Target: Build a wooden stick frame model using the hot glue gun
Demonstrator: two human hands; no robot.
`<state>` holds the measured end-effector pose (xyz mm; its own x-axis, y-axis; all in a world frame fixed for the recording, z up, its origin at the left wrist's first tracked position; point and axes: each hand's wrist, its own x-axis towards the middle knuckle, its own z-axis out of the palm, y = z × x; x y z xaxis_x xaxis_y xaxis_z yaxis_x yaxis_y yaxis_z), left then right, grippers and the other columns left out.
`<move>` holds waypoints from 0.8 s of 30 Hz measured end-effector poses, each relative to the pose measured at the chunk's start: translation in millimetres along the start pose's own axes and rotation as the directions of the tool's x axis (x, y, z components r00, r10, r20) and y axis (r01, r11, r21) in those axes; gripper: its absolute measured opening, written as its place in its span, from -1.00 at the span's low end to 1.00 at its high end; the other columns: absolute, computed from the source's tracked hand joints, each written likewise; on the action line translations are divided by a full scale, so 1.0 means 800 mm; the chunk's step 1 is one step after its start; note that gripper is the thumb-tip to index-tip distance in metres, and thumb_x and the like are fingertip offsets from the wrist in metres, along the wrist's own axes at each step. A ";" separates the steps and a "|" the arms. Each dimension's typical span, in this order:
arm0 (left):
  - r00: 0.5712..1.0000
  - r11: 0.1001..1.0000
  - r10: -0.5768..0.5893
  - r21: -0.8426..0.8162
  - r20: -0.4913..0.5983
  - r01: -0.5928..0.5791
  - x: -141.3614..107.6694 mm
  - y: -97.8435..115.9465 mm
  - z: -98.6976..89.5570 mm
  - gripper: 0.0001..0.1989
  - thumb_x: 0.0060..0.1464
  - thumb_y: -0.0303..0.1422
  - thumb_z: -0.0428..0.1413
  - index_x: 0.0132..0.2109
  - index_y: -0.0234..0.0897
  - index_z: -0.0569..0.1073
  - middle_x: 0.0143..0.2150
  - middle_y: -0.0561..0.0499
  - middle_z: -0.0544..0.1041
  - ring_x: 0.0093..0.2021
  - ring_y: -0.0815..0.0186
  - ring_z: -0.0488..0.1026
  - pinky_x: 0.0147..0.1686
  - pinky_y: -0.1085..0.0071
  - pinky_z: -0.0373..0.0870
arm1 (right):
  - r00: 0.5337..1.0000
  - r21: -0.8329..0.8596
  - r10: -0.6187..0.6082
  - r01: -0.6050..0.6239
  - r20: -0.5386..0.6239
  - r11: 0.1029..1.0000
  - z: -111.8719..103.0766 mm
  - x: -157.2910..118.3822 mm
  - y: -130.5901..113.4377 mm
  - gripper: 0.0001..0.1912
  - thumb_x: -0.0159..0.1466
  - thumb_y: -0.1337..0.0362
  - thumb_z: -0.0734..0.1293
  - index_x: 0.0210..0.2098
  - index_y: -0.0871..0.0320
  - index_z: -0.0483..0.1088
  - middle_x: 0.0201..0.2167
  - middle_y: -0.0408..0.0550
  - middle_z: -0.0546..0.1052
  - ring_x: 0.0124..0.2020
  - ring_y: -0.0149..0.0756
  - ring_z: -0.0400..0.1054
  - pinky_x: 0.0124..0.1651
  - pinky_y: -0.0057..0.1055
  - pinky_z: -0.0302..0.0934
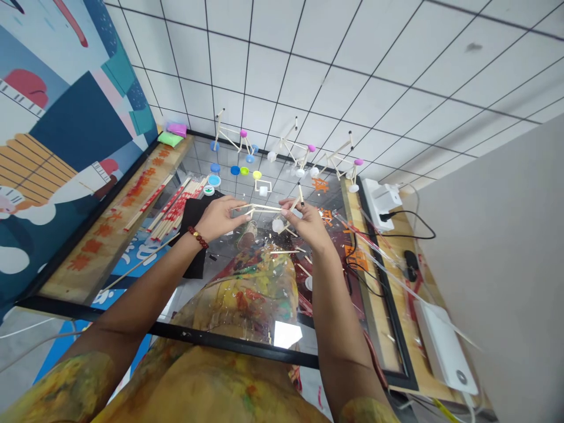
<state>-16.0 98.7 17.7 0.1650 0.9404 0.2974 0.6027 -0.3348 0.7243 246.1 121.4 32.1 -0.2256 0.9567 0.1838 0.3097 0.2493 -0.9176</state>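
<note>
While the left hand [224, 217] and right hand [305, 220] pinch a stick frame [267, 207] above the middle of a glass table [194, 336], both forearms cross its near black edge. Coloured discs [235, 170] and three stick models [311, 148] line the far side, leaving little room beyond. Fingers hide the frame's ends; whether the white lump [277, 225] joins it is unclear.

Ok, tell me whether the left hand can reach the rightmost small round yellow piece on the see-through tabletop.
Probably yes: nothing visible blocks the way from the left hand to the round yellow piece, though that hand holds a frame of thin pale sticks.
</note>
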 end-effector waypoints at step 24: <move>0.997 0.982 -0.022 -0.186 -0.067 0.009 -0.003 0.011 0.013 -0.67 0.04 -0.15 0.29 -0.10 -0.23 0.68 -0.16 -0.07 0.64 -0.51 0.45 0.32 -0.44 0.45 0.36 | 1.000 -0.041 -0.005 0.004 -0.025 0.999 -0.003 0.000 0.005 -0.74 0.16 0.04 0.41 -0.29 0.08 0.49 -0.07 0.00 0.61 0.02 -0.05 0.46 0.21 -0.04 0.19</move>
<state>-2.9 94.3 16.9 0.0986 0.9415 0.3223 0.4482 -0.3312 0.8303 249.6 122.6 29.2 -0.2039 0.9589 0.1975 0.3461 0.2594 -0.9016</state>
